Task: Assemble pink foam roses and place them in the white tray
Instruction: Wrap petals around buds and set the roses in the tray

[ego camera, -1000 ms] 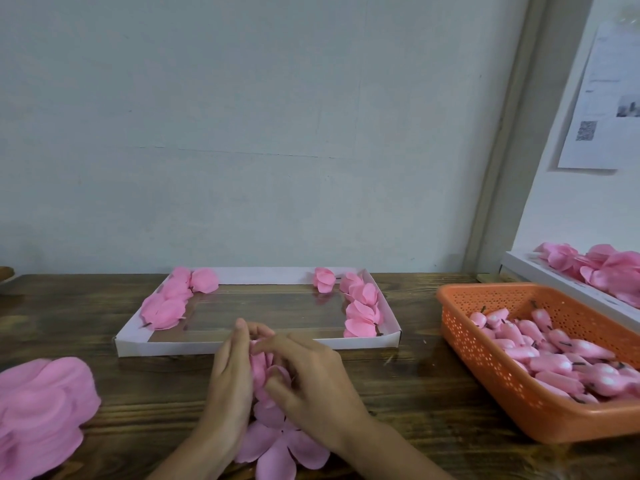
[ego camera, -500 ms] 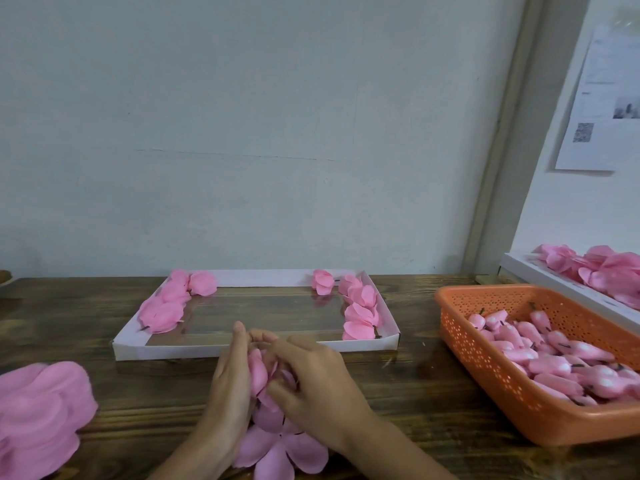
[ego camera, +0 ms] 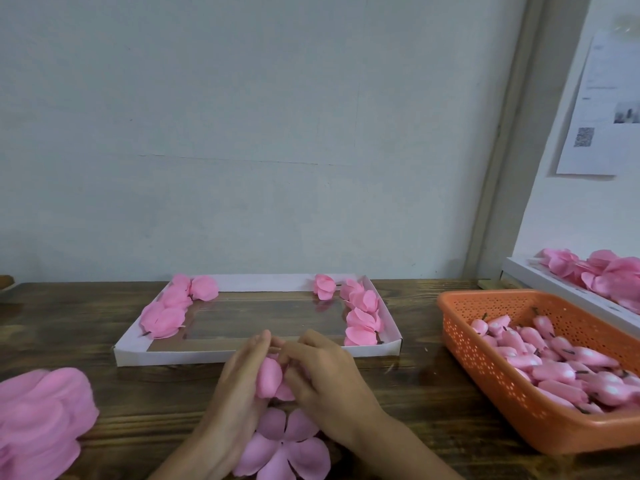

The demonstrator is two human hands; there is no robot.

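Cupping the rose [ego camera: 269, 377], left hand [ego camera: 239, 384] meets pinching right hand [ego camera: 325, 379].

Glossy wood table [ego camera: 398, 393]; matt foam petals [ego camera: 268, 375]; perf. plastic basket [ego camera: 485, 384].

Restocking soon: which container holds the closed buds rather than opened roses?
The orange basket at the right; the white tray ahead holds only spread-petal roses.
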